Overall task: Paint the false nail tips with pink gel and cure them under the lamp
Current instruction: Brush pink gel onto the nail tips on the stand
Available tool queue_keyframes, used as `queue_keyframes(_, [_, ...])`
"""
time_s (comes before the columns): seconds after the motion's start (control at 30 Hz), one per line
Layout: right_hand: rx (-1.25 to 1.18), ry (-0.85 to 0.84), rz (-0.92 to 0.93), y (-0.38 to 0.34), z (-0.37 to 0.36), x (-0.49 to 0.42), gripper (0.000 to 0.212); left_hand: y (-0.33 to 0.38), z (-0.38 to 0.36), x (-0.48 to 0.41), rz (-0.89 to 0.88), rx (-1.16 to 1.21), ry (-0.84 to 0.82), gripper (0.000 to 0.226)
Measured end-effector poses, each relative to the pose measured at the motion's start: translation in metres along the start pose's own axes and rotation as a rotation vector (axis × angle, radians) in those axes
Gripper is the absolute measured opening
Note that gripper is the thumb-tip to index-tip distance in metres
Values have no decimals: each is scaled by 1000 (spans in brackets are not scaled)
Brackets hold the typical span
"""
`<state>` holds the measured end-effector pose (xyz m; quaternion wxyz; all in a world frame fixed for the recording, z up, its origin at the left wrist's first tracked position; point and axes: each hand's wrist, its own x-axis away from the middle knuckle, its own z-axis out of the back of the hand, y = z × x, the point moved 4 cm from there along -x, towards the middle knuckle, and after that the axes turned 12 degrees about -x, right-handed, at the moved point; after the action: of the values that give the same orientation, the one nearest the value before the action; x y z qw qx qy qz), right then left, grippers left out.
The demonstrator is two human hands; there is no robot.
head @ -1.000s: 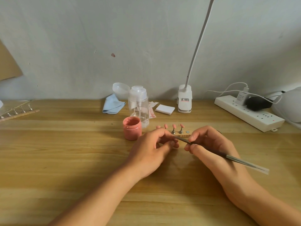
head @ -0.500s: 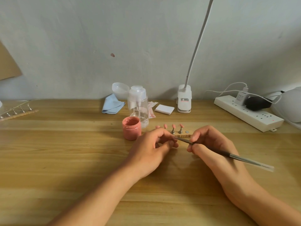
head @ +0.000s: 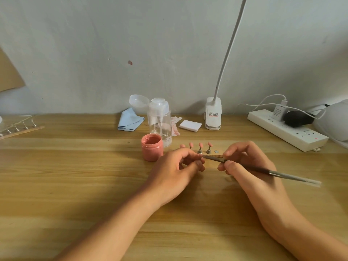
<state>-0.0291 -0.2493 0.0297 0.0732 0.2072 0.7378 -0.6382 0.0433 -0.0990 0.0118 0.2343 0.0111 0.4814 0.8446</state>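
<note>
An open jar of pink gel (head: 152, 147) stands on the wooden table. Just right of it, several pink nail tips (head: 200, 145) sit on small metal stands. My left hand (head: 176, 173) is curled in front of them, thumb and fingers pinching something small that the fingers hide. My right hand (head: 246, 166) grips a thin brush (head: 263, 170) near its front, and the bristle end touches my left fingertips. A white curing lamp (head: 337, 121) shows at the far right edge.
A clear pump bottle (head: 161, 122), blue cloth (head: 130, 120), white pads (head: 190, 125) and a clip desk lamp (head: 213, 114) line the wall. A power strip (head: 286, 129) lies at right. A second strip of nail stands (head: 18, 129) lies far left.
The brush's tail end has dipped slightly lower and further right; my hands and the brush tip stay together at the same spot.
</note>
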Motion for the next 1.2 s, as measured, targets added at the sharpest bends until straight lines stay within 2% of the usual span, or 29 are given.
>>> queue_keyframes(0.33, [29,56,-19,0,2,-1,9,-1,0,-1,12,-11,3,12])
queue_keyframes(0.57, [38,80,-10,-1,4,1,13,-1,0,-1,4,-15,2,12])
queue_keyframes(0.67, [26,66,-1,-1,4,-1,17,-1,0,-1,-11,-21,6,15])
queue_keyframes(1.2, [-12,12,-24,2,0,-2,6,1,0,-1,-53,-7,17,17])
